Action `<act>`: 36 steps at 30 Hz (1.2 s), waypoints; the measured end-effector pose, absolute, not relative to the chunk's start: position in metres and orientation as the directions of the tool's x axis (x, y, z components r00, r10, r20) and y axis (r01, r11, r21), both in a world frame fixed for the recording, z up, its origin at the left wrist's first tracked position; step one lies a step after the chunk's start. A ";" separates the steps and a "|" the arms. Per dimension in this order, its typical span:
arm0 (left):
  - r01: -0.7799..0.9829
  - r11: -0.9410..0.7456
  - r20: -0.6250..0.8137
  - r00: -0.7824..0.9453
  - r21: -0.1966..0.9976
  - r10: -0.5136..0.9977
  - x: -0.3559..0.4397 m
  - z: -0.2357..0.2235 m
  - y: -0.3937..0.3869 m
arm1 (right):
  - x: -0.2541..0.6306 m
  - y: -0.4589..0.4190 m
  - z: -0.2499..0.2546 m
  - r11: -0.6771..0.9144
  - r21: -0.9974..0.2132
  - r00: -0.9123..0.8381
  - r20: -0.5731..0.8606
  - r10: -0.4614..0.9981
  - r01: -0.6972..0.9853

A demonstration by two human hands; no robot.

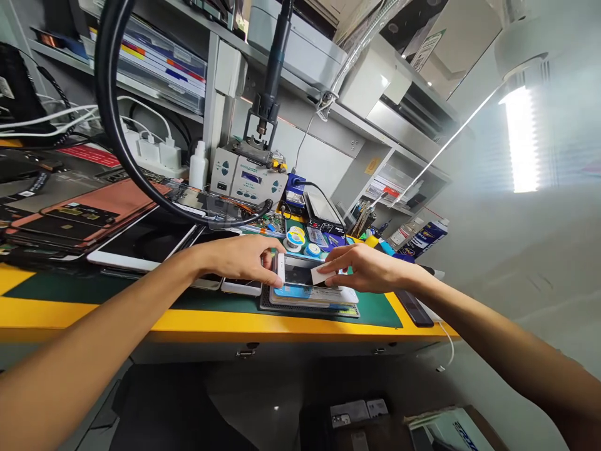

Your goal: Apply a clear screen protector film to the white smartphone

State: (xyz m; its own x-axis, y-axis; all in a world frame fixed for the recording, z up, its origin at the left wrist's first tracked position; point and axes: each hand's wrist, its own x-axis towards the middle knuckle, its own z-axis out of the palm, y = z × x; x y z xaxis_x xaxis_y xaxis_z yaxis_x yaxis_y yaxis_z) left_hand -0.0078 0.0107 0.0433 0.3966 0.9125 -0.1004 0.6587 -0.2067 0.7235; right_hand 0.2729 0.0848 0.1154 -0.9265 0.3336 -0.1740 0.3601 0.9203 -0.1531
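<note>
A white-framed smartphone [298,273] with a dark screen lies on a low stack of flat boxes or pads [312,299] near the bench's front edge. My left hand [237,258] grips its left end, with thumb and fingers at opposite edges. Between the fingertips of my right hand [366,268] is a small whitish flat piece [320,275], perhaps a card or wipe, held against the screen. Its exact kind cannot be made out. Just behind the phone are round solder spools [295,240].
Tablets [145,235] and phone parts crowd the bench's left side. A thick black hose [109,106] arches over them in front of a grey control unit [248,178]. Bottles and tools stand behind. A dark phone [416,308] lies at the right edge.
</note>
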 end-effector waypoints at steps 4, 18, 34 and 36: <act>0.628 -0.248 -0.072 0.438 0.737 0.896 -0.010 0.041 0.013 | 0.252 0.081 0.118 0.950 -0.117 -0.947 -0.179 0.266 0.288; 0.608 -0.283 -0.051 0.471 0.742 0.881 -0.014 0.039 0.014 | 0.222 0.053 0.112 0.956 -0.014 -0.955 -0.063 0.290 0.291; 0.599 -0.246 -0.058 0.443 0.762 0.895 -0.016 0.037 0.015 | 0.258 0.076 0.095 0.094 -0.630 -0.479 -0.477 0.737 0.771; 0.603 -0.246 -0.058 0.439 0.759 0.896 -0.016 0.036 0.015 | 0.250 0.076 0.091 0.081 -0.646 -0.481 -0.471 0.740 0.759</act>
